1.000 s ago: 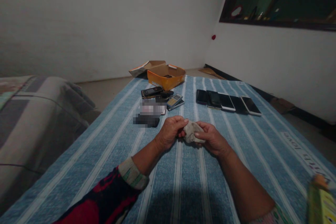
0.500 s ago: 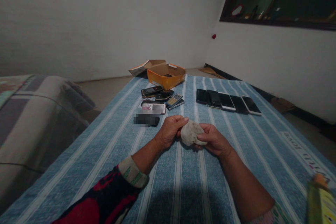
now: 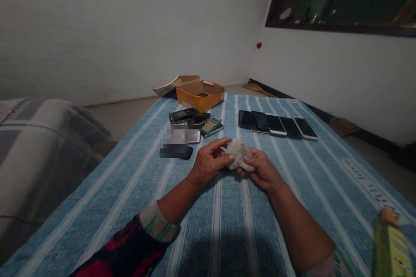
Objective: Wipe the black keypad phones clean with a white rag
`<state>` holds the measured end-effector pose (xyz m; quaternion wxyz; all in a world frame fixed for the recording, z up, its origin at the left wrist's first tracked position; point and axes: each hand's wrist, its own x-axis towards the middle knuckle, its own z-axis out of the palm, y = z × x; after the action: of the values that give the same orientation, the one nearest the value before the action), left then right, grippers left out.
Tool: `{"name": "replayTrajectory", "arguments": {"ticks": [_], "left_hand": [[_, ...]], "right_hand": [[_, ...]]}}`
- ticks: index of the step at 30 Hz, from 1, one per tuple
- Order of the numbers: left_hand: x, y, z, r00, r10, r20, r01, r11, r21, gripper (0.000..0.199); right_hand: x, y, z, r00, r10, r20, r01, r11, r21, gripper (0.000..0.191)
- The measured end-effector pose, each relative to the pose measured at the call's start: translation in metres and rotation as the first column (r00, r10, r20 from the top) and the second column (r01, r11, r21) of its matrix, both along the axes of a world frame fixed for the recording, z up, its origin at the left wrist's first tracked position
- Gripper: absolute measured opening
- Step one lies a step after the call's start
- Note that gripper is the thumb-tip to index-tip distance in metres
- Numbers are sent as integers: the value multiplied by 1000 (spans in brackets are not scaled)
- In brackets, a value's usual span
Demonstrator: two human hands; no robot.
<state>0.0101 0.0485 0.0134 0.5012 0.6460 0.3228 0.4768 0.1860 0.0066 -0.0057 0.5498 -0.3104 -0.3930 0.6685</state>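
Note:
Between my two hands is a crumpled off-white cloth [image 3: 236, 152] with greyish stains, held just above the striped blue cover. My left hand [image 3: 209, 160] pinches its left side, thumb on the front face and fingers behind. On the right side, my right hand [image 3: 261, 168] grips it with the thumb pressed on top and the fingers curled underneath. Whether anything is inside the cloth's folds is hidden. Beyond my left hand lies a loose group of old keypad phones, among them a blue-and-silver phone [image 3: 211, 125] and a black phone [image 3: 182, 114].
A row of smartphones [image 3: 276, 124] lies farther right. An open orange box [image 3: 201, 97] with dark items inside stands at the far end of the striped cover [image 3: 227, 225]. At the right front is a bottle of yellowish liquid [image 3: 390, 246]. A covered bulky shape [image 3: 52, 156] is at left.
My left thumb has come down onto the cloth's front, and the cloth is more bunched up. The view has shifted slightly, so everything appears a little farther left.

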Motion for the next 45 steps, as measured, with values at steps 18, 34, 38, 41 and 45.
{"name": "replayTrajectory", "arguments": {"ticks": [18,34,38,41,45], "left_hand": [[3,1,-9,991,-127,-43,125,991,-54,23],[-1,6,-9,970,-233,73,244,901,-359,33],[0,4,-7,981,-181,70,194,912,-362,28],[-1,6,-8,978,-195,78,210,908,-363,27],[-4,11,-9,965,-249,82,262,897,-357,30]], "right_hand": [[-3,0,3,996,-89,30,88,995,42,29],[-2,2,-1,993,-83,-83,88,995,52,24],[-5,2,-2,990,-126,-70,129,991,31,20],[-5,1,-2,989,-126,-79,128,992,16,21],[-5,0,0,992,-80,-102,82,996,18,23]]}}
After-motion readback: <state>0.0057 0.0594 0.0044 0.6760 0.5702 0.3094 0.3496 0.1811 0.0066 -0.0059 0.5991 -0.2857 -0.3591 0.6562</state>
